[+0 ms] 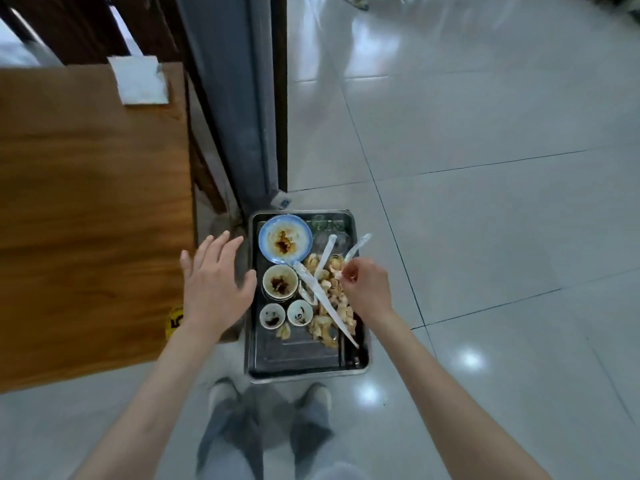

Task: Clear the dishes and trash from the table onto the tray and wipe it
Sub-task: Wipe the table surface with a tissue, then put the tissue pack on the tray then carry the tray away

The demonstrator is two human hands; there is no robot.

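The near end of the tray (298,358) is bare; bowls (280,282), scraps (329,296) and spoons (323,303) fill the rest. The table (86,202) top is open except a napkin (140,79).

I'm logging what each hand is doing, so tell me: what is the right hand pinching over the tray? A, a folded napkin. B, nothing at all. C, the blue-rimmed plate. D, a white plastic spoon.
D: the right hand pinches the handle of a white plastic spoon above the food scraps on the tray.
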